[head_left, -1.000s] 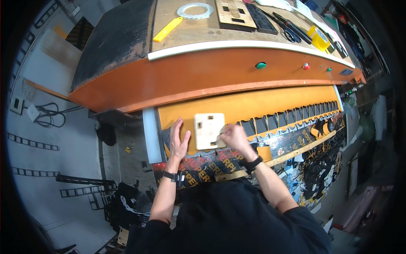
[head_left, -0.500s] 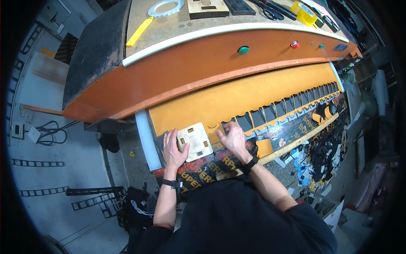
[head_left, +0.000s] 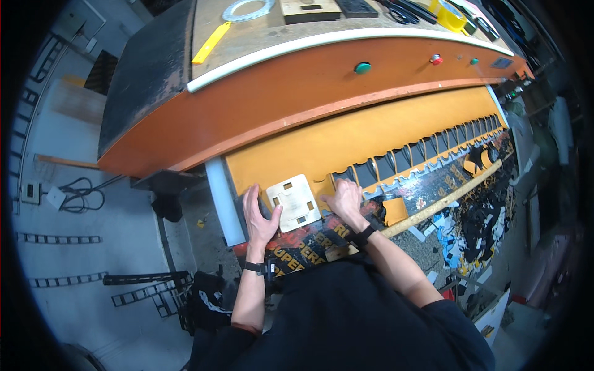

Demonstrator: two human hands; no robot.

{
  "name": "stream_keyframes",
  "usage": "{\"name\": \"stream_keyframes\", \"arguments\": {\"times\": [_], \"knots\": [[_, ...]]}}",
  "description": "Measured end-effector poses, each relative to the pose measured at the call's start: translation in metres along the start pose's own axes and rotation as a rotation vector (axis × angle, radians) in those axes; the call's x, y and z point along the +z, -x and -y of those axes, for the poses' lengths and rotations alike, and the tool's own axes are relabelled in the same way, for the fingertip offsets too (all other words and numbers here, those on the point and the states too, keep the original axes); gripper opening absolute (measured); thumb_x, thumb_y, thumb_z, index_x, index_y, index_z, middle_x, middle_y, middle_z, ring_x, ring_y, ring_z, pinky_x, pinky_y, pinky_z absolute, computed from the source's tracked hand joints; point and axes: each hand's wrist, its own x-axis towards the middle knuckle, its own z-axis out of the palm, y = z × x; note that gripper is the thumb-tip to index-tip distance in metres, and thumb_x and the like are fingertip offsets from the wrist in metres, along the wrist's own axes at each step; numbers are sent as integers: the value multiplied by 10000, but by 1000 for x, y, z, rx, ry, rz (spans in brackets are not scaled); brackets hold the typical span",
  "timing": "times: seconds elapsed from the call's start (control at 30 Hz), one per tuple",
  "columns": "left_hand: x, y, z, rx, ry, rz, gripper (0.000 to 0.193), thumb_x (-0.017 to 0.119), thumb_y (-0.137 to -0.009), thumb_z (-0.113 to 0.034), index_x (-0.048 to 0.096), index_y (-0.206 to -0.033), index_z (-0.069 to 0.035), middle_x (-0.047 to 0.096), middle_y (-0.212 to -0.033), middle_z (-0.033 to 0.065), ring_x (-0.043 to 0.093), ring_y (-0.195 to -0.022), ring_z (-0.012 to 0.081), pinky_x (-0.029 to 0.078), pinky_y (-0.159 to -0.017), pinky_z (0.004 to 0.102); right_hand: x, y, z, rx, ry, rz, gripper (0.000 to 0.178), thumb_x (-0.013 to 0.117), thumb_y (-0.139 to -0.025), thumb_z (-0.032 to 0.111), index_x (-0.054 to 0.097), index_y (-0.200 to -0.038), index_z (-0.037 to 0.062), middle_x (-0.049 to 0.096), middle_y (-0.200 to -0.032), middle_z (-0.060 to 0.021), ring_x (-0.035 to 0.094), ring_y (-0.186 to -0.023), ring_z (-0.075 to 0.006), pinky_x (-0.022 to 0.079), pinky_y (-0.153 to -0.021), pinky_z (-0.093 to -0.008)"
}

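A pale, rounded-square die plate (head_left: 291, 213) with several small rectangular openings lies at the left part of the near edge of an orange sheet (head_left: 365, 133), which looks like leather. Beside the plate's left edge is my left hand (head_left: 260, 224), fingers stretched out and thumb close against the plate. My right hand (head_left: 345, 203) is just right of the plate, its fingers bent and pinched together at the sheet's scalloped cut edge; the fingertips are partly hidden. From there a row of cut-outs, bordered by thin orange strips (head_left: 391, 180), runs to the right.
An orange machine beam (head_left: 278, 99) with green and red buttons spans behind the sheet. On top lie a yellow knife (head_left: 211, 43), a ring-shaped roll (head_left: 247, 9), scissors and yellow tape (head_left: 448, 15). An orange offcut (head_left: 395, 211) lies near my right wrist; scraps (head_left: 473, 229) heap at lower right.
The view has shifted slightly, so the scene sits a little farther right. My left hand has drawn slightly left from the die plate. My right hand stays at the sheet's cut edge.
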Motion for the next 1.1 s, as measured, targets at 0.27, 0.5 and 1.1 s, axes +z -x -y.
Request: {"name": "stream_keyframes", "arguments": {"times": [0.27,0.5,1.1], "knots": [[-22,11,-20,-606,-306,-9,975,965,-824,-434,515,-1508,95,598,-1373,281,640,-1293,475,556,-1089,544,-1,29,-6,8,-343,-123,619,993,-803,229,707,-1318,36,775,-1089,-174,706,-1072,-359,392,-1108,-482],[-17,-13,-38,-713,-378,136,971,986,-755,-486,576,-1392,122,694,-1311,308,722,-1203,480,593,-1047,545,-4,21,-30,-14,-436,-125,345,954,-858,231,811,-1043,-22,738,-1240,-202,702,-1190,-374,495,-1107,-473],[-72,-24,-5,-763,-289,69,886,1006,-625,-375,724,-1321,95,824,-1158,273,809,-1115,396,621,-1026,465,-110,31,-159,50,-324,-148,491,955,-868,242,792,-1253,-16,738,-1166,-140,695,-956,-245,592,-891,-400]]}}
